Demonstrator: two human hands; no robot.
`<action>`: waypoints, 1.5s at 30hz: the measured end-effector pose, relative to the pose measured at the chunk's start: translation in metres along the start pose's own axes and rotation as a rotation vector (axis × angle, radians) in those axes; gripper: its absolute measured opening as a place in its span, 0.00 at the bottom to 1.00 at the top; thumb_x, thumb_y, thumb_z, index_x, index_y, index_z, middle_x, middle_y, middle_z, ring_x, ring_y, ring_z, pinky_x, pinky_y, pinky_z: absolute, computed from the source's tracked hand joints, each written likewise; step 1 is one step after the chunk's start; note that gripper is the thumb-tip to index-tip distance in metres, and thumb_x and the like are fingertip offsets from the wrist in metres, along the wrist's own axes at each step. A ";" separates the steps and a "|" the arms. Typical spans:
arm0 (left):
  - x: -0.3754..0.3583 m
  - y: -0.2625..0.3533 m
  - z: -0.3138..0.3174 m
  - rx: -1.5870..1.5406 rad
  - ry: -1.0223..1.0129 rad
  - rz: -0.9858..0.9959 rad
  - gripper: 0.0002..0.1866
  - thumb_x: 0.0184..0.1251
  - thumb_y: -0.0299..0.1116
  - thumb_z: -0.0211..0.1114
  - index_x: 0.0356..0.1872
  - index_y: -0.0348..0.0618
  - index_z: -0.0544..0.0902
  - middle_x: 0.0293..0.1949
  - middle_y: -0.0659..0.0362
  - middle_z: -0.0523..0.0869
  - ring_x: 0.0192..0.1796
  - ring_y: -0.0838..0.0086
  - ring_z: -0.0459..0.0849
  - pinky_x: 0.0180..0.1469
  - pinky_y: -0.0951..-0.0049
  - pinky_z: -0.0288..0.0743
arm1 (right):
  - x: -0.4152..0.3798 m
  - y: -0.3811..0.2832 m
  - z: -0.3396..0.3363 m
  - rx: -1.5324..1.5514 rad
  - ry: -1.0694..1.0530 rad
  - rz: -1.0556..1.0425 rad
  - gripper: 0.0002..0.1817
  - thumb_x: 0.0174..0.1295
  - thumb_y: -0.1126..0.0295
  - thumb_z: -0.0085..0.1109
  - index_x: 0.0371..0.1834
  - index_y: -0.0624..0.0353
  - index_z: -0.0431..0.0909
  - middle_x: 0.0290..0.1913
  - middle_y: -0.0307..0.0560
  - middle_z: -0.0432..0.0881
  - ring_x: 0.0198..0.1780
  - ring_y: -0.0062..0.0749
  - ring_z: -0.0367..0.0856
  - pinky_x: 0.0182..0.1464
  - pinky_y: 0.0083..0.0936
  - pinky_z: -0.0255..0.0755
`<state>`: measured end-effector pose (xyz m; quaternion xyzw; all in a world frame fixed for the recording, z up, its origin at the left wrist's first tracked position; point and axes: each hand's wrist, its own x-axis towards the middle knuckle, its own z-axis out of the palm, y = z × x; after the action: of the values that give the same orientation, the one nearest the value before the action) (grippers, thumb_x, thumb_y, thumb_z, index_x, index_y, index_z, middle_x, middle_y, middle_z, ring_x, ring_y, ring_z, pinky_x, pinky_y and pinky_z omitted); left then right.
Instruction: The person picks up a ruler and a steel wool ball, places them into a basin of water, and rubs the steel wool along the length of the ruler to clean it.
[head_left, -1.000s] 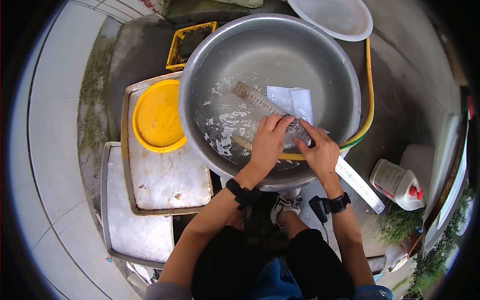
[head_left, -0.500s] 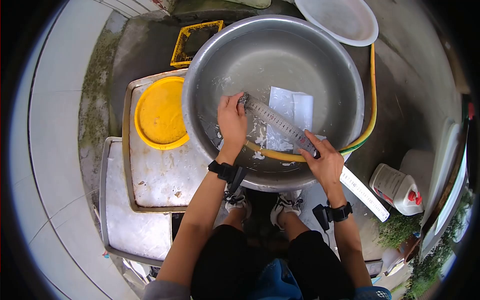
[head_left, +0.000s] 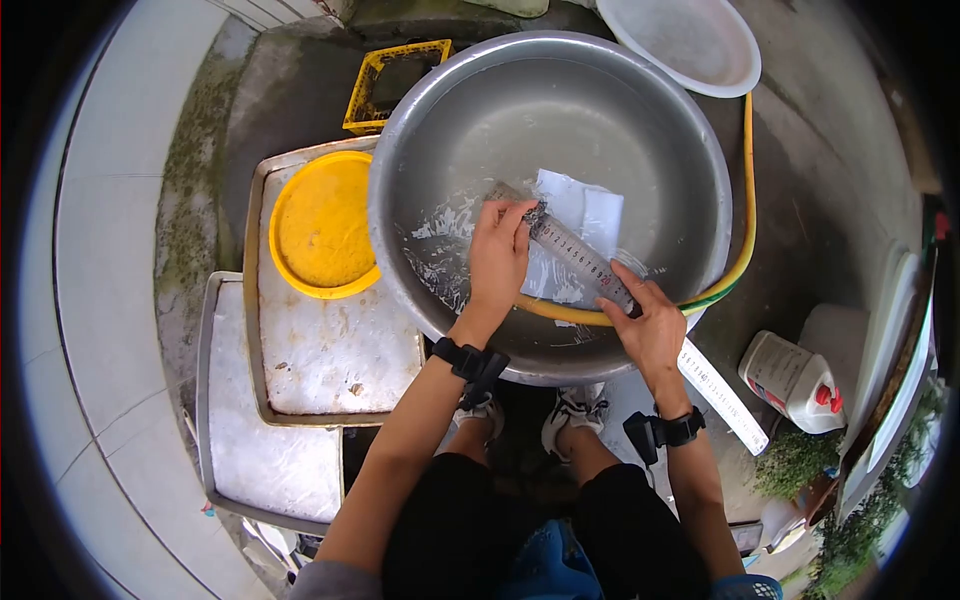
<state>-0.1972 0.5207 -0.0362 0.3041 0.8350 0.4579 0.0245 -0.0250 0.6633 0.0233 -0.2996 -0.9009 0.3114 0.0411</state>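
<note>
A long metal ruler (head_left: 582,262) slants across a big steel basin (head_left: 640,110) holding shallow water. My left hand (head_left: 497,262) presses a dark scouring pad (head_left: 535,216) onto the ruler's upper part. My right hand (head_left: 645,320) grips the ruler near the basin's near rim, and the ruler's white lower end (head_left: 722,393) sticks out past the rim. A white cloth (head_left: 590,212) lies under the water behind the ruler.
A yellow hose (head_left: 742,230) curves round the basin's right side and across its near rim. A yellow lid (head_left: 318,225) sits on stacked metal trays (head_left: 330,360) at left. A white basin (head_left: 690,40), a yellow crate (head_left: 385,75) and a white jug (head_left: 795,375) stand around.
My left hand slid with the pad along the ruler: from mid-ruler up to its far end, then partway back down. My right hand kept its hold.
</note>
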 end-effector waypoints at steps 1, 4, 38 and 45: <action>0.011 -0.011 -0.005 0.052 0.039 -0.057 0.16 0.65 0.20 0.63 0.52 0.45 0.85 0.44 0.52 0.81 0.39 0.63 0.83 0.43 0.70 0.77 | 0.000 -0.001 -0.003 -0.004 0.006 0.003 0.30 0.50 0.60 0.77 0.61 0.40 0.82 0.34 0.45 0.83 0.32 0.43 0.85 0.36 0.35 0.79; 0.019 -0.014 -0.015 0.156 0.154 -0.088 0.16 0.62 0.17 0.63 0.50 0.44 0.85 0.42 0.52 0.80 0.40 0.59 0.82 0.43 0.67 0.77 | -0.003 -0.002 -0.006 -0.070 -0.028 -0.022 0.30 0.50 0.60 0.77 0.60 0.41 0.83 0.35 0.45 0.84 0.31 0.42 0.85 0.36 0.35 0.79; 0.002 0.005 -0.009 0.135 0.035 -0.068 0.18 0.61 0.17 0.63 0.51 0.45 0.85 0.39 0.55 0.79 0.41 0.60 0.80 0.45 0.66 0.76 | -0.002 0.000 0.000 0.016 0.046 -0.072 0.28 0.49 0.60 0.77 0.57 0.41 0.85 0.30 0.41 0.82 0.27 0.37 0.82 0.33 0.31 0.76; -0.013 -0.018 -0.017 0.049 0.093 -0.276 0.15 0.64 0.20 0.64 0.51 0.44 0.86 0.41 0.55 0.79 0.40 0.67 0.80 0.43 0.71 0.75 | 0.000 0.010 -0.010 -0.131 0.039 -0.144 0.30 0.47 0.59 0.78 0.58 0.39 0.84 0.28 0.41 0.79 0.27 0.38 0.81 0.33 0.33 0.76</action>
<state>-0.2008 0.4939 -0.0437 0.1654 0.8801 0.4432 0.0412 -0.0168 0.6753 0.0256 -0.2420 -0.9375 0.2423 0.0612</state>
